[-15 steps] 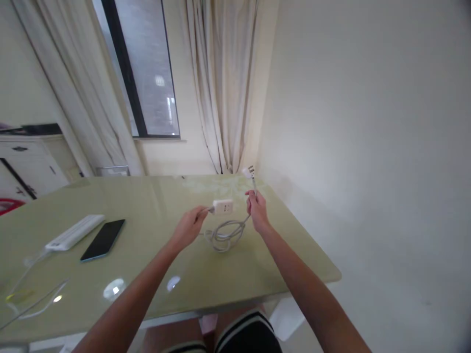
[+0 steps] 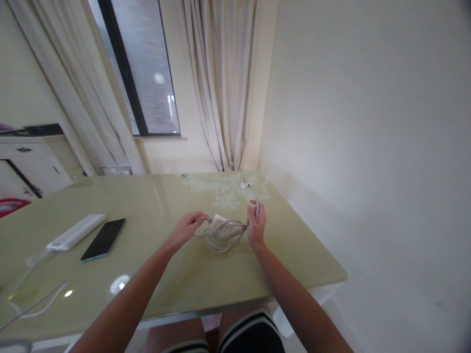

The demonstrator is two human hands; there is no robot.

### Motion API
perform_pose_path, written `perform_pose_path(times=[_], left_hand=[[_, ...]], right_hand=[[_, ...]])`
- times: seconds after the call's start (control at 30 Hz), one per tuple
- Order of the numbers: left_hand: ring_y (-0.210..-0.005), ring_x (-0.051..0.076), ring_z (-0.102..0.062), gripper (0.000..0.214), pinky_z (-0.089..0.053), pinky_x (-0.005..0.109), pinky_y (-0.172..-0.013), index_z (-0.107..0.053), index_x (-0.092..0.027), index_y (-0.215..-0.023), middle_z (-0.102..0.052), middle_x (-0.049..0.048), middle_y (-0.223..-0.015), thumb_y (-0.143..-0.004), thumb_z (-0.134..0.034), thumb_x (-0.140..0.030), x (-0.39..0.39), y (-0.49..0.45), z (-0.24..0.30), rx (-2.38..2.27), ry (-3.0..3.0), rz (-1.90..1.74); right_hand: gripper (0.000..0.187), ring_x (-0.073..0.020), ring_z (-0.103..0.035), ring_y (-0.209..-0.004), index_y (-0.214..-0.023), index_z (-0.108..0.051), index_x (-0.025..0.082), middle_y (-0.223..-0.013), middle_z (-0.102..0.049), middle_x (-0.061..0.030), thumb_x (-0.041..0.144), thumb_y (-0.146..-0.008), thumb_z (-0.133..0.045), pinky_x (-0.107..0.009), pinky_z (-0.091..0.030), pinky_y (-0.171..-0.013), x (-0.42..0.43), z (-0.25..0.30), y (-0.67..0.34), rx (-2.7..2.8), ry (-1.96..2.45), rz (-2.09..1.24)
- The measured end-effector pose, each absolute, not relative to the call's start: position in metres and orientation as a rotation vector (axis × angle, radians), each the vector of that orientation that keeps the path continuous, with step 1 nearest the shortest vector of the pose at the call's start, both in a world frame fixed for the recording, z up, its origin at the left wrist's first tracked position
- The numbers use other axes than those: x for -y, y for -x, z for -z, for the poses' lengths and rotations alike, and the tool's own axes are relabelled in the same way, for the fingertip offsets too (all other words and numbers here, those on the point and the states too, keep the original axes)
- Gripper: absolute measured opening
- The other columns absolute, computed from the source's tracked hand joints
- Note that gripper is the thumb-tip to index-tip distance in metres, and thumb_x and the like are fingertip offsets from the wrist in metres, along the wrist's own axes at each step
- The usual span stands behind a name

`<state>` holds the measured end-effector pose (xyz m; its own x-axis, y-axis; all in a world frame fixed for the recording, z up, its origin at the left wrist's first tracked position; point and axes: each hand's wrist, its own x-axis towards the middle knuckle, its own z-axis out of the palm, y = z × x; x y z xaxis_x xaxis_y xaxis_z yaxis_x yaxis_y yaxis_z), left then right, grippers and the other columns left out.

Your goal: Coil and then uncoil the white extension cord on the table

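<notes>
In the head view, two bare hands meet one long grey cable [image 2: 238,224], wound in several loops (too tangled to count) at the centre of the frame. The left hand [image 2: 187,228], left of centre, pinches the cable narrowly, just beside one white rectangular plastic socket block [image 2: 218,221], partly covered by the loops. The right hand [image 2: 256,226], right of centre, closes around the cable at the loops' right end; above it stands one white plug [image 2: 245,185] with metal prongs. At left on the glossy pale-green table [image 2: 162,289] lie one long white plastic bar [image 2: 76,232] with a cord, and one flat black phone [image 2: 103,239]. Two cream fabric curtains [image 2: 228,83] hang at upper left and upper centre.
</notes>
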<state>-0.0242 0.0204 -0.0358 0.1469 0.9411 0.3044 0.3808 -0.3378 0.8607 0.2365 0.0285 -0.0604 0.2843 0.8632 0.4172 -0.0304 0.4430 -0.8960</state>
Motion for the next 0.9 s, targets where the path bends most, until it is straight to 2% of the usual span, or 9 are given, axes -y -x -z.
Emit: perform_pose_path(times=[0.13,0.23,0.37,0.43,0.57,0.63,0.77,0.83,0.9], left_hand=[[-0.088,0.025,-0.065,0.040,-0.051,0.034,-0.083,-0.080,-0.020,-0.089,-0.077,0.0073,-0.090,-0.083,-0.068,-0.057,-0.038,0.025,0.024,-1.162,-1.853,-0.960],[-0.092,0.024,-0.064,0.041,-0.050,0.035,-0.089,-0.078,-0.017,-0.089,-0.076,0.0073,-0.092,-0.083,-0.066,-0.055,-0.051,0.014,0.015,-1.075,-1.940,-0.681],[-0.087,0.022,-0.061,0.038,-0.049,0.033,-0.085,-0.074,-0.016,-0.077,-0.069,0.0059,-0.086,-0.078,-0.070,-0.054,-0.061,-0.016,0.009,-0.939,-2.097,-0.400],[-0.087,0.021,-0.060,0.042,-0.049,0.032,-0.083,-0.072,-0.016,-0.080,-0.067,0.0050,-0.087,-0.081,-0.068,-0.058,-0.059,-0.027,0.008,-0.887,-2.080,-0.422],[-0.083,0.020,-0.059,0.058,-0.050,0.032,-0.080,-0.065,-0.017,-0.095,-0.065,0.0047,-0.085,-0.100,-0.034,-0.066,-0.035,-0.036,0.012,-1.015,-1.978,-0.712],[-0.084,0.022,-0.061,0.059,-0.051,0.036,-0.082,-0.064,-0.018,-0.101,-0.066,0.0056,-0.088,-0.100,-0.035,-0.069,-0.016,-0.038,0.015,-1.182,-2.116,-0.727],[-0.092,0.024,-0.066,0.068,-0.053,0.043,-0.094,-0.054,-0.017,-0.140,-0.066,0.0133,-0.122,-0.090,-0.066,-0.062,0.017,-0.038,0.026,-1.187,-2.517,-0.606],[-0.106,0.025,-0.066,0.077,-0.053,0.044,-0.101,-0.037,-0.020,-0.158,-0.052,0.0184,-0.147,-0.092,-0.069,-0.045,0.025,-0.034,0.033,-1.017,-2.641,-0.686],[-0.123,0.026,-0.061,0.073,-0.051,0.043,-0.107,-0.040,-0.027,-0.159,-0.039,0.0173,-0.159,-0.091,-0.069,-0.029,0.026,-0.029,0.039,-0.890,-2.751,-0.729]], right_hand=[[0.042,-0.0118,-0.038,-0.063,-0.120,-0.055,0.020,-0.074,-0.036,0.0069,0.049,-0.092,-0.065,-0.023,-0.036,-0.057,-0.022,0.060,-0.217,1.021,0.906,-0.589],[0.040,-0.0107,-0.035,-0.060,-0.116,-0.059,0.019,-0.071,-0.036,0.0076,0.046,-0.089,-0.069,-0.023,-0.031,-0.053,-0.028,0.062,-0.212,1.024,0.848,-0.687],[0.039,-0.0085,-0.029,-0.053,-0.107,-0.065,0.018,-0.065,-0.034,0.0091,0.049,-0.084,-0.072,-0.023,-0.024,-0.048,-0.039,0.067,-0.216,0.979,0.810,-0.897],[0.040,-0.0079,-0.027,-0.049,-0.102,-0.064,0.019,-0.063,-0.034,0.0101,0.051,-0.081,-0.074,-0.023,-0.022,-0.045,-0.044,0.071,-0.220,0.919,0.837,-0.942],[0.040,-0.0079,-0.029,-0.047,-0.104,-0.061,0.021,-0.062,-0.036,0.0109,0.049,-0.078,-0.074,-0.023,-0.023,-0.043,-0.048,0.077,-0.223,0.861,0.901,-0.957],[0.039,-0.0083,-0.031,-0.048,-0.106,-0.061,0.020,-0.064,-0.038,0.0102,0.047,-0.080,-0.072,-0.023,-0.026,-0.043,-0.050,0.078,-0.221,0.857,0.924,-0.938],[0.035,-0.0092,-0.035,-0.053,-0.105,-0.060,0.020,-0.068,-0.041,0.0084,0.045,-0.082,-0.070,-0.023,-0.030,-0.047,-0.049,0.078,-0.220,0.871,0.943,-0.877],[0.034,-0.0095,-0.035,-0.053,-0.105,-0.059,0.021,-0.068,-0.041,0.0085,0.044,-0.083,-0.069,-0.023,-0.031,-0.048,-0.048,0.077,-0.221,0.887,0.935,-0.884],[0.033,-0.0095,-0.036,-0.053,-0.106,-0.059,0.021,-0.068,-0.040,0.0086,0.045,-0.084,-0.069,-0.022,-0.030,-0.048,-0.046,0.075,-0.222,0.920,0.924,-0.893]])
